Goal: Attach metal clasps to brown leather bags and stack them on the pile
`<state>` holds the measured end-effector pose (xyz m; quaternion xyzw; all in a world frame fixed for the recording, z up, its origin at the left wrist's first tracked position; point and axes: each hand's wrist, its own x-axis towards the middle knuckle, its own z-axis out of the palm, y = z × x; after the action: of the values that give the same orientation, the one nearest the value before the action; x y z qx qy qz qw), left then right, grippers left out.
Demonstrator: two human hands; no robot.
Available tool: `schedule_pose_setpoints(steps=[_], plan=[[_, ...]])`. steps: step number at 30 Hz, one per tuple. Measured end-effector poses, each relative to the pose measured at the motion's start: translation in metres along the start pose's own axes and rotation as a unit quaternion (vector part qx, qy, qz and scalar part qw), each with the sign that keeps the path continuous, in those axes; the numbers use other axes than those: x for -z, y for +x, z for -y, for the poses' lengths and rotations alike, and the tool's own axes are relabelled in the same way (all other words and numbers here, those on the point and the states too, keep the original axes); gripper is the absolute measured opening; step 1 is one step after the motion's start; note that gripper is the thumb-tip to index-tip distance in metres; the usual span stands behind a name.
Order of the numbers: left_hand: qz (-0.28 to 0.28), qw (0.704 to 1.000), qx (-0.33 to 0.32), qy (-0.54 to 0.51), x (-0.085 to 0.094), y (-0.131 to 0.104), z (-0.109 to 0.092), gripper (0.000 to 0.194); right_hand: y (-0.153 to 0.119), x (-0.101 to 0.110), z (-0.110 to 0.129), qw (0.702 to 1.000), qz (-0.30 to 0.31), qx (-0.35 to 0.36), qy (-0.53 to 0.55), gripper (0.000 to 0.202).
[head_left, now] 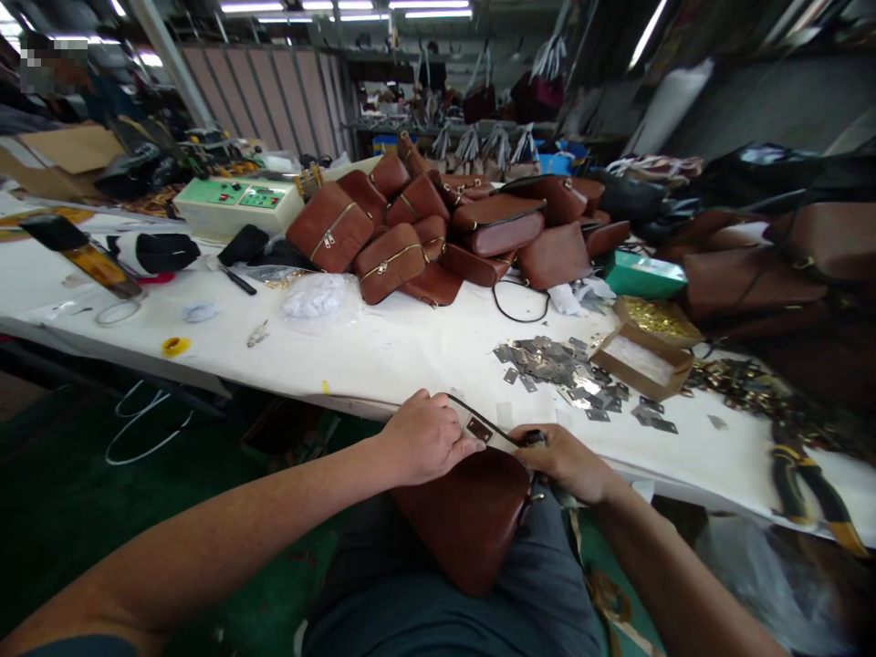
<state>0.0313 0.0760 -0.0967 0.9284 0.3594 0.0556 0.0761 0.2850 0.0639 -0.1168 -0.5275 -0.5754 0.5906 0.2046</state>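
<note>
A brown leather bag (472, 520) rests on my lap against the table's front edge. Its mouth is turned up, showing a pale lining with a small dark metal plate (479, 429) on it. My left hand (424, 438) is closed on the bag's near rim, thumb pressed beside the plate. On the other side of the mouth, my right hand (565, 464) is closed at the bag's dark-edged rim. A small black object (534, 438) shows at its fingers; I cannot make out what it is. Metal hardware hangs from the bag's side below that hand.
Brown bags (403, 237) are piled at the back of the white table (411, 356). Flat metal plates (547, 365) lie loose by a cardboard tray (643, 360). Pliers (808, 484) lie at the right edge. A control box (239, 205) and a spray can (82, 255) stand left.
</note>
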Motion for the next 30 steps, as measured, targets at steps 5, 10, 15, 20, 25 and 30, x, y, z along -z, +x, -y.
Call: schedule_pose_setpoints(steps=[5, 10, 15, 20, 25, 30], plan=[[-0.091, 0.994, 0.017, -0.058, -0.018, -0.009, -0.014, 0.057, 0.046, 0.038, 0.043, 0.975, 0.152, -0.017, -0.163, 0.023], [-0.172, 0.961, 0.106, -0.191, -0.051, -0.027, -0.02, 0.046, 0.084, 0.037, 0.055, 0.926, 0.264, -0.042, -0.266, 0.029], [-0.194, 0.86, 0.254, -0.399, -0.084, -0.03, -0.022, 0.042, 0.111, 0.035, 0.055, 0.895, 0.299, -0.08, -0.32, 0.035], [-0.244, 0.807, 0.339, -0.416, -0.095, -0.027, -0.024, 0.008, 0.122, 0.03, 0.06, 0.891, 0.305, -0.068, -0.33, 0.036], [-0.195, 0.873, 0.353, -0.274, -0.104, -0.035, -0.023, 0.03, 0.125, 0.019, 0.061, 0.871, 0.327, -0.05, -0.363, 0.027], [-0.119, 0.889, 0.331, -0.293, -0.108, -0.035, -0.022, 0.034, 0.131, 0.018, 0.059, 0.866, 0.318, -0.046, -0.383, 0.028]])
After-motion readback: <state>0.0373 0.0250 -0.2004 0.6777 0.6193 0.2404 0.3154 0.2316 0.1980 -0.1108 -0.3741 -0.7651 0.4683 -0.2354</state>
